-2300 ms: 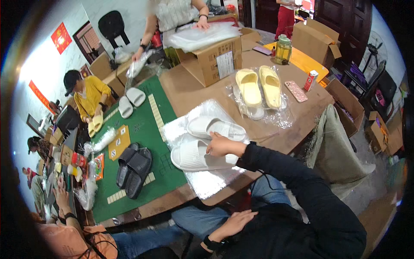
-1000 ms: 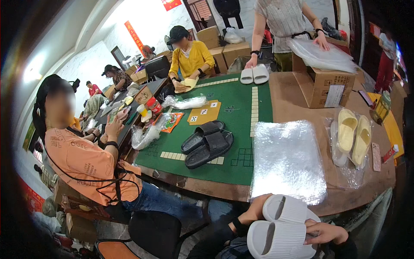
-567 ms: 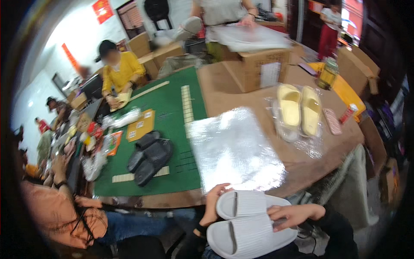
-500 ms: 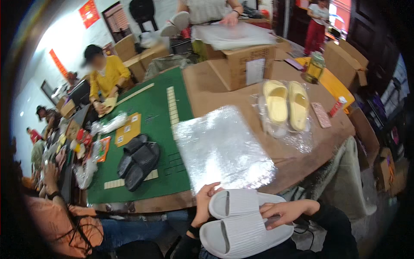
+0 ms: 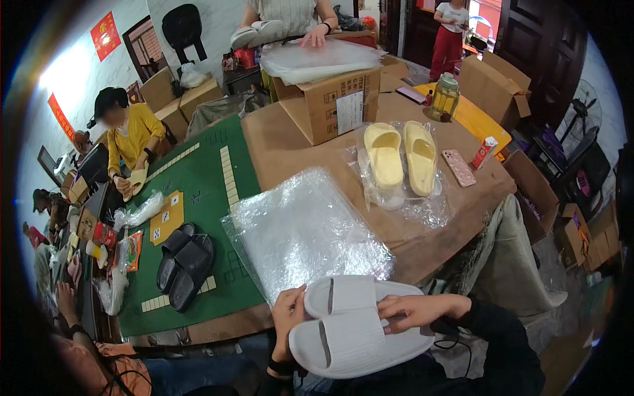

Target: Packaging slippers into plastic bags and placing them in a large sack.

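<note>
A pair of light grey slide slippers (image 5: 356, 354) with ribbed straps lies side by side, tilted, at the table's near edge. My left hand (image 5: 288, 317) grips them at the toe end, its thumb along the rim and the other fingers partly hidden behind. My right hand (image 5: 416, 310) reaches in from the right, fingers curled between the two slippers just behind the straps, holding them. Directly beyond lies a stack of clear plastic bags (image 5: 307, 231), shiny and flat on the table.
Yellow slippers (image 5: 385, 158) rest on clear plastic at the right, near a pink phone (image 5: 458, 167). Black slippers (image 5: 187, 267) lie on a green mat (image 5: 241, 290) to the left. A cardboard box (image 5: 340, 105) bears more plastic sheets. Co-workers sit and stand around the table.
The whole view has shifted, so the table and its things appear farther left. Both hands keep their hold on the grey slippers, with little change in grip.
</note>
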A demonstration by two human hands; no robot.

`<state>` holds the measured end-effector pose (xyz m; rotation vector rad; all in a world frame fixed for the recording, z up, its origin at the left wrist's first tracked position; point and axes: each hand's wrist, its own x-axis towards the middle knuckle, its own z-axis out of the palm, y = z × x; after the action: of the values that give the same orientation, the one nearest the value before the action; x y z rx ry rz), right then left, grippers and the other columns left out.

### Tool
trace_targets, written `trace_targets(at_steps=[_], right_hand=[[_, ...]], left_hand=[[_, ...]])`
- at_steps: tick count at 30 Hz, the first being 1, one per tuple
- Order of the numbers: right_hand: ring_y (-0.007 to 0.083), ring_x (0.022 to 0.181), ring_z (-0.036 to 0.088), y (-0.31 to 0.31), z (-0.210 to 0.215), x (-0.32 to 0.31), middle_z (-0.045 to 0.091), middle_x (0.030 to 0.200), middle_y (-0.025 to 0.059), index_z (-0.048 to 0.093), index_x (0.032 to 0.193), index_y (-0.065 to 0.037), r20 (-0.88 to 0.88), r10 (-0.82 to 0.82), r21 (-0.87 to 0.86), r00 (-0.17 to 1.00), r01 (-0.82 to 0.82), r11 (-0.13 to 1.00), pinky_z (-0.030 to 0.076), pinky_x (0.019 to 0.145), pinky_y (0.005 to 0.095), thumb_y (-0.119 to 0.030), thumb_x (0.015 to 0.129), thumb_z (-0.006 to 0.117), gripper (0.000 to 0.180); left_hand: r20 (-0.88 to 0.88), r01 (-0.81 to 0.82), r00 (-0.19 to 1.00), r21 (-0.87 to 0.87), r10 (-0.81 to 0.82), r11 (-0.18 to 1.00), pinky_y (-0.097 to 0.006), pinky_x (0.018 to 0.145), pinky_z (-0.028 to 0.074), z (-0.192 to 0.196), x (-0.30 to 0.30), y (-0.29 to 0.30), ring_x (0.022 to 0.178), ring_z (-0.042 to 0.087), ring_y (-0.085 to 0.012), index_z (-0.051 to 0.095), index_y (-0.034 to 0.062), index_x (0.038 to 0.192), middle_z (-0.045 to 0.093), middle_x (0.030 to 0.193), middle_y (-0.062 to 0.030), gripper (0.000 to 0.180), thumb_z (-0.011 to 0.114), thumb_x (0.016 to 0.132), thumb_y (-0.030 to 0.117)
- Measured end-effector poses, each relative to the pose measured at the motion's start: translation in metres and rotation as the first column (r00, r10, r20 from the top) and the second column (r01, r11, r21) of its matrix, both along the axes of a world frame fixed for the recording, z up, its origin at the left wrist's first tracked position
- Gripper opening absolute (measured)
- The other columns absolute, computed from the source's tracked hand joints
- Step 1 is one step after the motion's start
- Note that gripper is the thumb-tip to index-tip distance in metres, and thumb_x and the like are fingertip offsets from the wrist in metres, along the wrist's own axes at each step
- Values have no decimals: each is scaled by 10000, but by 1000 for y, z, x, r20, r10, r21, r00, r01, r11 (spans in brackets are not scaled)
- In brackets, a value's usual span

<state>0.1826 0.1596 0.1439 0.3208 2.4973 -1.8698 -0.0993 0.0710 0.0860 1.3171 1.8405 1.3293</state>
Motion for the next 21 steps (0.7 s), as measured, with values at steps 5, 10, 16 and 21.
trace_targets(at_steps=[5, 10, 16, 21], right_hand=[[296, 1058, 461, 10, -12, 7, 536, 1028, 120, 579, 1160, -8, -28, -173, 257, 984, 175, 950, 388, 929, 363, -217, 872, 573, 356], [300, 1072, 460, 12, -17, 8, 544, 1080, 124, 589, 1144, -15, -10, -218, 306, 976, 211, 928, 393, 927, 364, -203, 848, 565, 352], [312, 1030, 467, 11, -21, 10, 552, 1079, 130, 599, 1120, -26, 24, -303, 295, 953, 283, 912, 394, 919, 381, -189, 831, 550, 335], [338, 1006, 462, 3, -22, 1, 549, 1038, 140, 605, 1100, -36, -19, -393, 435, 919, 362, 825, 395, 904, 389, -226, 847, 562, 318]], left_hand=[[-508, 72, 859, 248, 66, 966, -300, 737, 496, 12, 5, -2, 857, 637, -227, 632, 27, 1159, 653, 963, -155, 295, 591, 867, 18], [18, 30, 999, 58, -31, 998, -292, 746, 486, 20, 5, -6, 830, 649, -230, 641, 26, 1153, 662, 939, -167, 265, 566, 900, 51], [-170, -44, 983, 158, 71, 986, -326, 751, 489, 28, 14, -7, 801, 643, -283, 654, -1, 1105, 660, 903, -184, 236, 535, 908, 54], [-335, -123, 923, 205, 187, 971, -353, 782, 474, 34, 32, -10, 873, 610, -305, 660, 7, 1083, 647, 966, -163, 243, 581, 859, 57]])
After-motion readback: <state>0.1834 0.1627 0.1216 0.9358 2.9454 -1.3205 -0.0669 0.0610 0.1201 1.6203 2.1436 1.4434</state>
